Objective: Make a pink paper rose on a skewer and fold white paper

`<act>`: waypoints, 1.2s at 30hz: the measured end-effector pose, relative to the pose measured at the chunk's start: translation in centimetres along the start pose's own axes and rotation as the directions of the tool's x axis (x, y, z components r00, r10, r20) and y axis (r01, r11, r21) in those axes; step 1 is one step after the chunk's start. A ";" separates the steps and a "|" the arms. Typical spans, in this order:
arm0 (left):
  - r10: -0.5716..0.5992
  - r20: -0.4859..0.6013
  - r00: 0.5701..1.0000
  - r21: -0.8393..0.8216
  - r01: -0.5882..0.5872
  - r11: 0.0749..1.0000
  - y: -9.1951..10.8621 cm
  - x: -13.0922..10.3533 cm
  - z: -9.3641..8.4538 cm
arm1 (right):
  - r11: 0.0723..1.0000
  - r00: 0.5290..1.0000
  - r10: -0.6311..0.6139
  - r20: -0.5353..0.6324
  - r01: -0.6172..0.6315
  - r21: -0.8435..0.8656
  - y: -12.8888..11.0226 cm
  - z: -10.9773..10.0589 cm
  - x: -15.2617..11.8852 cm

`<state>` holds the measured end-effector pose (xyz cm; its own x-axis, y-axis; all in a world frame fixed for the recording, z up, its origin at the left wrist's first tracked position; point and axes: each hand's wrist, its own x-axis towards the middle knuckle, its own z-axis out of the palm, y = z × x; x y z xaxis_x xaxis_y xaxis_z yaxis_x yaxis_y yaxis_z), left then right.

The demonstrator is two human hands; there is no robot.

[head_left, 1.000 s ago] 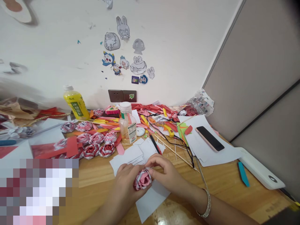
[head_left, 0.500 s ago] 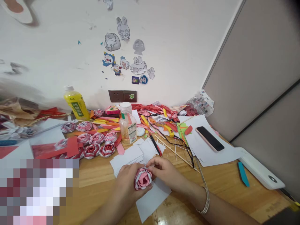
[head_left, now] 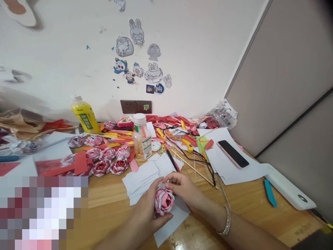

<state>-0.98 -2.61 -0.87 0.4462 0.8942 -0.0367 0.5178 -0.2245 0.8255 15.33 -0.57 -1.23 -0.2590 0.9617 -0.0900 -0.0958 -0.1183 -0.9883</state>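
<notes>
A wooden tabletop [head_left: 104, 196] spreads beneath the work. Across it reaches the left hand [head_left: 145, 206], thumb and fingers curved wide and gripping a pink-and-white paper rose [head_left: 164, 200] from the side, fingers along its far edge, thumb below. The right hand [head_left: 186, 192] bends its fingers inward, thumb and fingertips close together at the rose's upper rim (whether they pinch a petal cannot be told). The rose sits between both hands, above a white sheet [head_left: 169, 227]. Farther back, a yellow bottle [head_left: 84, 114] wears a green label [head_left: 87, 122] with large pale characters, too blurred to read surely. A smaller clear bottle [head_left: 137, 139] carries a white label [head_left: 146, 147], its tiny print illegible.
</notes>
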 end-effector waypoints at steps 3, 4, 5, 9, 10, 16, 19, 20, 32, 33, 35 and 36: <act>-0.015 0.001 1.000 -0.019 0.015 1.000 -0.1 0.1 0.0 | 1.000 1.000 0.008 -0.006 -0.008 0.015 0.2 0.0 0.0; 0.014 0.003 1.000 -0.027 -0.014 1.000 -0.2 0.1 0.0 | 0.999 1.000 0.017 -0.008 -0.016 0.031 0.2 0.0 0.0; 0.052 0.001 0.999 -0.031 -0.052 0.998 -0.3 0.2 -0.1 | 0.998 1.000 0.030 -0.007 -0.030 0.051 0.1 0.0 0.0; 0.143 -0.056 0.988 0.000 -0.143 0.990 -0.4 0.3 -0.4 | 0.991 0.995 0.099 -0.004 -0.098 0.095 -0.4 0.1 -0.2; 0.143 -0.062 0.988 -0.001 -0.143 0.990 -0.3 0.3 -0.5 | 0.989 0.994 0.108 -0.015 -0.106 0.103 -0.6 0.2 -0.2; 0.146 -0.113 0.983 -0.039 -0.151 0.988 0.3 0.2 -0.5 | 0.977 0.989 0.140 -0.039 -0.131 0.169 -1.1 0.5 -0.2; 0.223 -0.130 0.966 -0.028 -0.229 0.973 0.3 0.4 -0.4 | 0.982 0.990 0.113 -0.082 -0.099 0.161 -0.9 0.4 -0.1; 0.246 -0.136 0.960 -0.022 -0.251 0.968 0.3 0.5 -0.4 | 0.985 0.991 0.099 -0.094 -0.084 0.151 -0.7 0.4 -0.1; 0.230 -0.126 0.965 0.014 -0.230 0.973 -0.8 0.8 -0.1 | 0.972 0.987 -0.088 -0.136 0.055 -0.228 -0.6 0.0 0.0; 0.230 -0.134 0.964 0.016 -0.230 0.973 -0.7 0.8 -0.1 | 0.972 0.987 -0.087 -0.135 0.054 -0.230 -0.6 0.0 0.0; 0.218 -0.160 0.963 0.000 -0.221 0.975 -0.4 0.7 -0.1 | 0.971 0.987 -0.090 -0.134 0.058 -0.231 -0.7 0.1 -0.1; 0.210 -0.170 0.963 -0.010 -0.214 0.977 -0.3 0.6 -0.1 | 0.970 0.987 -0.092 -0.130 0.060 -0.234 -0.7 0.1 -0.1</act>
<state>-0.93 -1.92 -1.09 0.4138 0.8799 0.2336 0.4030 -0.4071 0.8197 15.32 -0.59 -0.50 -0.1219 0.9924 -0.0136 0.1160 0.0006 -0.9932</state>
